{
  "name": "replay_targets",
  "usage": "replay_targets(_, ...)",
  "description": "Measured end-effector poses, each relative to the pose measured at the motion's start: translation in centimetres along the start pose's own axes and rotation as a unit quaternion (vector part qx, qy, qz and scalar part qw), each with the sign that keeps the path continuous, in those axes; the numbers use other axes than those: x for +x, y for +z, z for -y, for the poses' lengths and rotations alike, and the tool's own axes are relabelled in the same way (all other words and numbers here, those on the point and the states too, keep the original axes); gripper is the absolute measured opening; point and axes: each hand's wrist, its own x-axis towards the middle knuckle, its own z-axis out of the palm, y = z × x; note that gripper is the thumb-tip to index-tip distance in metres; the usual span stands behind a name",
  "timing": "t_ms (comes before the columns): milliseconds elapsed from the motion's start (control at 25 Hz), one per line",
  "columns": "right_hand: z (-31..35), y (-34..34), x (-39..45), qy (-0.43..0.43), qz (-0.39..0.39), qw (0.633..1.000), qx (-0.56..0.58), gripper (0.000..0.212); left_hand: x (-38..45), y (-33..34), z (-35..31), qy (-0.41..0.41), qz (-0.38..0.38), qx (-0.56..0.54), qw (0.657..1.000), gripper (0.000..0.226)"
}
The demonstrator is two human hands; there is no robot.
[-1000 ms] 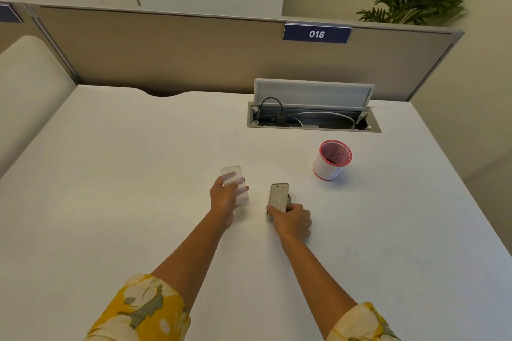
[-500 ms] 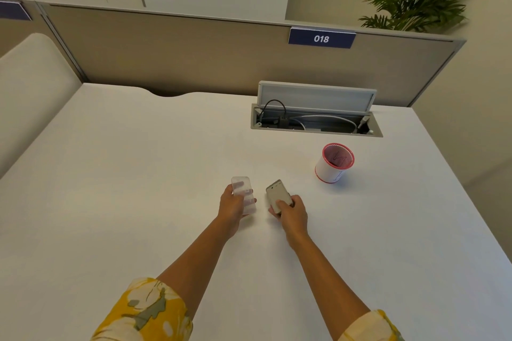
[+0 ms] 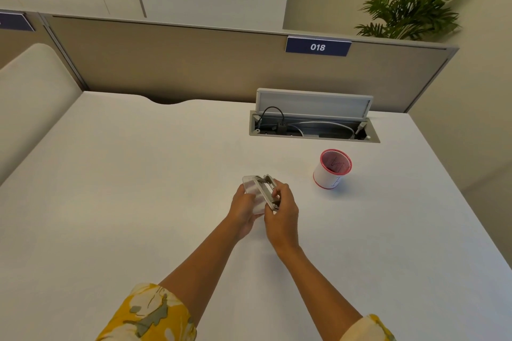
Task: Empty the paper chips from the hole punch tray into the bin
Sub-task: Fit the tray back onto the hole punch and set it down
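Note:
Above the middle of the white desk (image 3: 138, 202), my left hand (image 3: 243, 210) grips a clear plastic chip tray (image 3: 253, 191). My right hand (image 3: 282, 210) grips the small metal hole punch (image 3: 267, 188) and presses it against the tray's right side, so the two parts touch. Both hands are lifted a little off the desk. A small white bin with a red rim (image 3: 332, 169) stands upright on the desk to the right of my hands, apart from them; its inside looks pink.
An open cable box (image 3: 313, 126) with a raised lid and cables is set into the desk behind the bin. A beige partition (image 3: 194, 63) with a sign reading 018 bounds the far edge. A plant (image 3: 415, 3) stands beyond it.
My two hands have come together: the tray and the hole punch, held apart before, now touch. The punch has tilted up toward the tray.

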Motion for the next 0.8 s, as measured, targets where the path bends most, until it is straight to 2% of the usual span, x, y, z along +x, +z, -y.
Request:
replay_targets(40, 0.0, 0.2, 0.0, -0.018, 0.004, 1.000, -0.020, 0.035, -0.2, 0.3, 0.1, -0.006, 0.006, -0.022, 1.000, 0.032)
replay_targets(200, -0.4, 0.6, -0.5, -0.091, 0.037, 0.994, -0.055, 0.039, -0.3, 0.5, 0.1, -0.048, -0.007, -0.123, 0.991, 0.051)
replay_targets(320, -0.6, 0.3, -0.9, -0.113, 0.073, 0.990, -0.044, 0.037, -0.4, 0.1, 0.0, -0.062, -0.008, -0.130, 0.990, 0.053)
replay_targets(440, -1.0, 0.4, -1.4, -0.125, 0.105, 0.985, -0.051, 0.048, -0.5, -0.1, 0.1, -0.068, -0.007, -0.123, 0.990, 0.053)
replay_targets(680, -1.4, 0.2, -1.5, -0.162, 0.088, 0.979, -0.090, 0.054, -0.7, -0.2, 0.3, -0.088, 0.019, -0.173, 0.981, 0.053)
replay_targets(800, -1.7, -0.5, -1.3, -0.149, 0.099, 0.982, -0.063, 0.052, -0.9, -0.1, 0.5, -0.091, 0.041, -0.175, 0.980, 0.052)
